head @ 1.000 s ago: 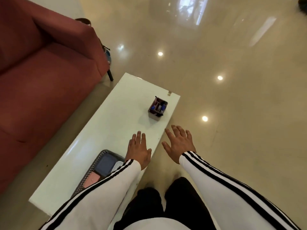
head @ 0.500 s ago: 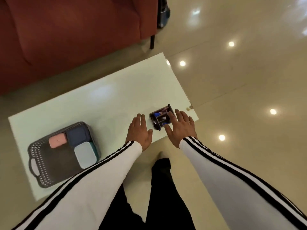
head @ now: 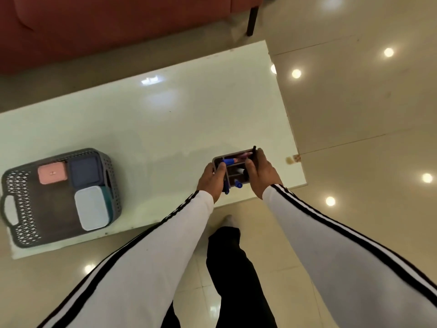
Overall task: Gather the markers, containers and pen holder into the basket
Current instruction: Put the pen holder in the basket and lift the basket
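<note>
A glossy beige tiled floor (head: 354, 119), dotted with reflected ceiling lights, surrounds a low white worktop (head: 165, 119). Near its front edge the left hand (head: 210, 179) and right hand (head: 261, 172) clasp the grey pen holder (head: 236, 169) of markers (head: 230, 161) from either side. Well apart to the left, the grey basket (head: 21, 192) holds three lidded containers (head: 91, 207); a red sofa (head: 106, 24) stands beyond.

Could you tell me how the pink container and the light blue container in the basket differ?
The pink container is smaller and lies at the far side of the basket; the light blue container is clearly larger and sits against the near right wall. The pink lid shows a small central mark; the light blue lid looks plain. Both are closed, rounded rectangles.
</note>
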